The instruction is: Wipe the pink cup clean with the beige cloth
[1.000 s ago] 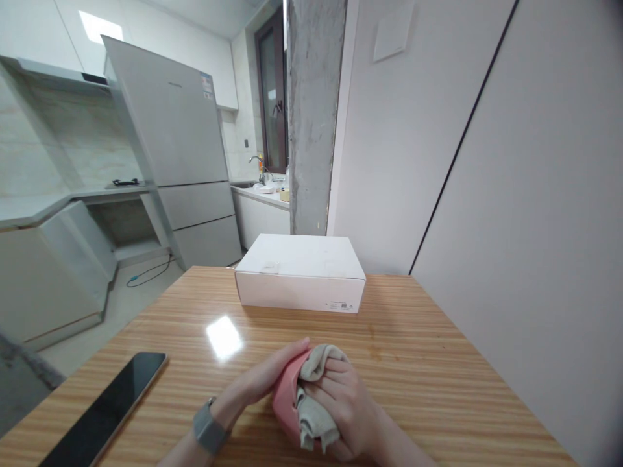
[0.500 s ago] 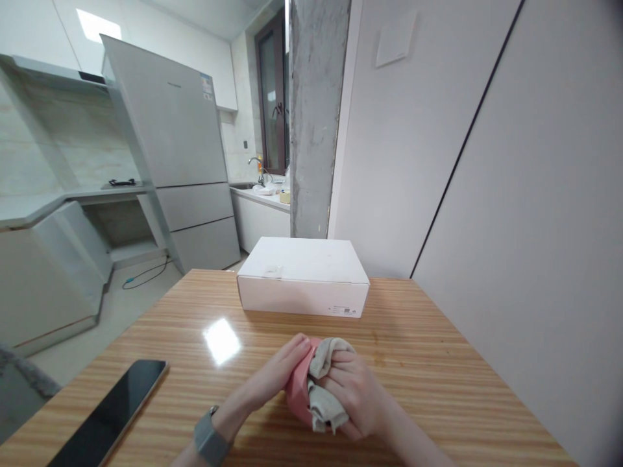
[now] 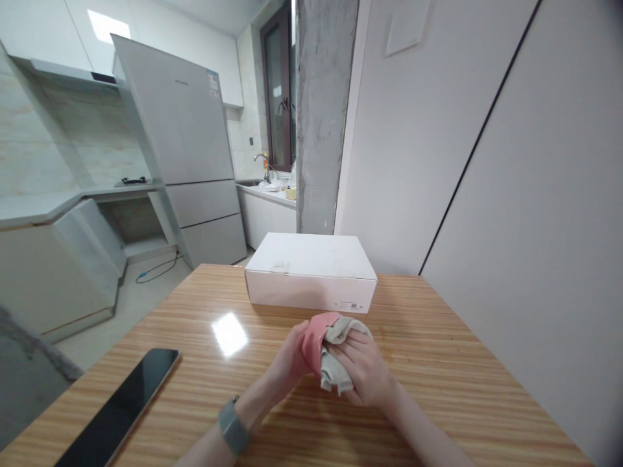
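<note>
Nearing white box [image 3: 311,290] | left hand [image 3: 292,355]: pink item [image 3: 313,344] | right hand [image 3: 367,370]: cloth [image 3: 335,373]

Phone [image 3: 124,405]'s lying near the table [image 3: 413,415]'s left edge, box [image 3: 311,275]'s sitting by the far edge, fridge [image 3: 180,123]'s off behind on the left.

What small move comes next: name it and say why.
Probably a slight turn of the pink item with the left hand, since that hand cups its outside while the right hand presses the grey cloth against only its right side.
</note>
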The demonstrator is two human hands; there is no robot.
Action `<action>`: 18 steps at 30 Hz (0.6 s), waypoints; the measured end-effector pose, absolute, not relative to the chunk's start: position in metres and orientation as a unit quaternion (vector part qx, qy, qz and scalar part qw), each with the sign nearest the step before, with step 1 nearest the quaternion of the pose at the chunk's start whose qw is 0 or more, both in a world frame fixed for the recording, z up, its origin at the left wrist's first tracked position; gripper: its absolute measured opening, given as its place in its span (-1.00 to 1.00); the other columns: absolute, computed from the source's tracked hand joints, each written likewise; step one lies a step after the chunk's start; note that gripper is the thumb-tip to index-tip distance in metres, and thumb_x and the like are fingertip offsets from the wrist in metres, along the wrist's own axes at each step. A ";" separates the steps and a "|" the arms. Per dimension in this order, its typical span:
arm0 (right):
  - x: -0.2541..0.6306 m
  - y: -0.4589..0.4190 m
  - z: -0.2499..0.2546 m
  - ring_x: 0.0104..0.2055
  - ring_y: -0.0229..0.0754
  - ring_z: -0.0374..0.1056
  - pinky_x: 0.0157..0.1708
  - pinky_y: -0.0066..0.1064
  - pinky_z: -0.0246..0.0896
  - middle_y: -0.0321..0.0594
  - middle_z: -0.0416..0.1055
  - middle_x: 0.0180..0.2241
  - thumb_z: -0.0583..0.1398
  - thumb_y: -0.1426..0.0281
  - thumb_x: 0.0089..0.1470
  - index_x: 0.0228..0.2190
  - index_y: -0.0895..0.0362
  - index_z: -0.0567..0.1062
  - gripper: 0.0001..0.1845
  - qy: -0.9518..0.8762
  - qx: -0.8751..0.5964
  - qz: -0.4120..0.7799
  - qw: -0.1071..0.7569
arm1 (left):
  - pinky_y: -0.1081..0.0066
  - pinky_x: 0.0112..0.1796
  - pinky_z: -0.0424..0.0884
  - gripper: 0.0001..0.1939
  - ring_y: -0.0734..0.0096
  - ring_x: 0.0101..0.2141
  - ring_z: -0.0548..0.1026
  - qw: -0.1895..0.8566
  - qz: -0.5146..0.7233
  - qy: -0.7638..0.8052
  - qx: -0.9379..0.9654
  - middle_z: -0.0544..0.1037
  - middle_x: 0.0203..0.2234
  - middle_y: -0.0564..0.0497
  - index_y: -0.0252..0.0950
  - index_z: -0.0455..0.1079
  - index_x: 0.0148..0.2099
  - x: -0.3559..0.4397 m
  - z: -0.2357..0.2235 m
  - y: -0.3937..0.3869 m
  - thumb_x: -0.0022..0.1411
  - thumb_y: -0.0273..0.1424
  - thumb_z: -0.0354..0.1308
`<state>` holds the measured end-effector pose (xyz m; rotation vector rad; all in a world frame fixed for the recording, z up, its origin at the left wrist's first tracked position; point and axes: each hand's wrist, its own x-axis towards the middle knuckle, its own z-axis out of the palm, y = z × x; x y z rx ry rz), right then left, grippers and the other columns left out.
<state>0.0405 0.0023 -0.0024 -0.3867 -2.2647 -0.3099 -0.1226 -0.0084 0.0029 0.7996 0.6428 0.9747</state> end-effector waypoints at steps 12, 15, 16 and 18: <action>0.029 -0.016 -0.006 -0.35 -0.03 0.44 -0.20 -0.18 0.36 0.00 0.54 -0.41 -0.08 0.34 0.15 -0.12 0.32 0.41 -0.57 -0.909 -0.085 -0.119 0.391 | 0.32 -0.12 0.25 -0.62 0.24 -0.25 0.41 0.613 0.431 0.394 0.533 0.56 -0.41 0.00 -0.34 0.51 -0.35 -0.141 0.026 -0.011 0.17 -0.10 0.14; 0.035 -0.013 -0.003 -0.31 -0.01 0.45 -0.14 -0.16 0.35 0.00 0.54 -0.37 -0.06 0.33 0.13 -0.15 0.30 0.43 -0.59 -0.915 -0.113 -0.112 0.371 | 0.35 -0.15 0.25 -0.62 0.29 -0.28 0.38 0.604 0.467 0.411 0.497 0.51 -0.43 0.03 -0.32 0.47 -0.38 -0.134 0.021 -0.013 0.08 -0.06 0.21; 0.038 -0.012 -0.003 -0.30 0.00 0.46 -0.13 -0.15 0.34 0.00 0.54 -0.37 -0.05 0.32 0.12 -0.15 0.29 0.43 -0.59 -0.916 -0.123 -0.111 0.366 | 0.36 -0.16 0.26 -0.61 0.32 -0.29 0.37 0.610 0.478 0.407 0.484 0.49 -0.44 0.05 -0.31 0.45 -0.39 -0.132 0.017 -0.013 0.05 -0.04 0.23; 0.042 -0.009 -0.002 -0.29 0.00 0.46 -0.14 -0.12 0.34 0.01 0.54 -0.36 -0.03 0.33 0.10 -0.14 0.27 0.42 -0.60 -0.915 -0.144 -0.108 0.360 | 0.39 -0.20 0.26 -0.60 0.37 -0.33 0.36 0.641 0.492 0.383 0.447 0.46 -0.45 0.08 -0.30 0.42 -0.38 -0.128 0.010 -0.015 0.01 -0.03 0.26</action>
